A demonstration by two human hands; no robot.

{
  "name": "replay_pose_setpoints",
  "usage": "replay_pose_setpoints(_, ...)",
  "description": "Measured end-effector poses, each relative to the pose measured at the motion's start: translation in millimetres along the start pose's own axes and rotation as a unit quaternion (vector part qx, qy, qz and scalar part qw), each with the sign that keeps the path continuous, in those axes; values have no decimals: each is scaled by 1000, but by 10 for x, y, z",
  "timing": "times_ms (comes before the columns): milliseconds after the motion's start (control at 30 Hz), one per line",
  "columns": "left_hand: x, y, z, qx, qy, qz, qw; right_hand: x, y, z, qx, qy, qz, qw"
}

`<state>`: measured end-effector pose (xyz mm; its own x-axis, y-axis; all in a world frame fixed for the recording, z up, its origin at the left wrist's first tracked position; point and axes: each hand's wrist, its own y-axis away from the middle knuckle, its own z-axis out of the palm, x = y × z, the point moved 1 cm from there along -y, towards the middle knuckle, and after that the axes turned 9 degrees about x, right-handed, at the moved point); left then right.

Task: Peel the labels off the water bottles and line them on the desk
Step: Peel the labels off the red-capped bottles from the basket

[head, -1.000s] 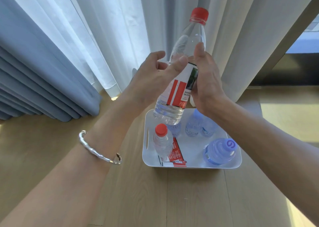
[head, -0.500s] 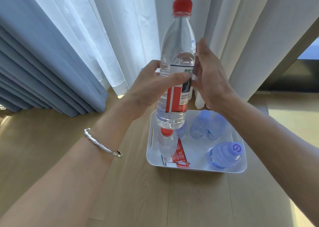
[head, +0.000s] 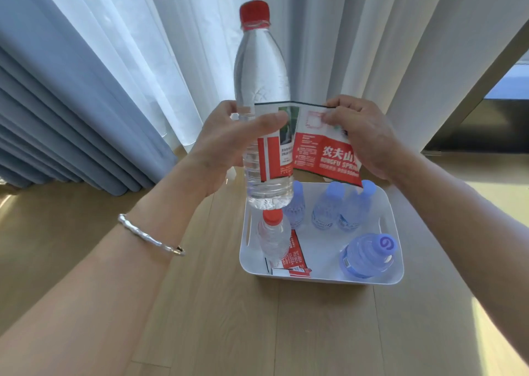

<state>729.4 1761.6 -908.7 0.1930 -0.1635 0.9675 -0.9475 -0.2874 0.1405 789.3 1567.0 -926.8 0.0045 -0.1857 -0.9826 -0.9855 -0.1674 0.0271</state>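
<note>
Wooden desk [head: 200,318] underneath, bearing a white plastic bin [head: 329,280]. Held upright above the bin's left side: a clear red-capped water bottle [head: 260,69], left hand [head: 226,146] wrapped round its middle. Red Nongfu Spring label [head: 320,152] half unwrapped, stretched rightward, free end pinched by the right hand [head: 363,135]. In the bin: four blue-capped bottles [head: 326,206], a smaller red-capped bottle [head: 273,238], a loose label [head: 294,255].

Held bottle [head: 262,98] above tray [head: 395,272] of bottles [head: 327,209].
</note>
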Motion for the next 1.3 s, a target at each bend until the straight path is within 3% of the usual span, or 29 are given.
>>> replay_pose_setpoints(167,17,-11,-19,6,49,37,998,-80,41,-23,37,-71,26,996)
replay_pose_setpoints(433,28,27,-12,103,-26,45,993,-166,58,14,74,-93,-31,992)
replay_pose_setpoints(667,36,-47,6,202,-143,25,968,-171,48,17,89,-143,-44,985)
replay_pose_setpoints(833,0,-125,-136,237,-135,11,962,-109,-58,-131,154,-143,-23,977)
replay_pose_setpoints(900,-36,-161,-284,266,-104,23,958,-32,-103,-288,165,-74,5,983)
replay_pose_setpoints(1000,-1,-140,-367,293,-49,50,954,160,-81,-326,34,152,45,987)
replay_pose_setpoints(1067,27,-117,-313,291,-32,65,954,253,-27,-210,-98,312,76,942)
replay_pose_setpoints(1133,64,-84,-219,260,-13,73,963,310,-2,-100,-188,442,77,874)
replay_pose_setpoints(1300,107,25,66,190,-47,81,977,502,78,32,-217,547,83,804)
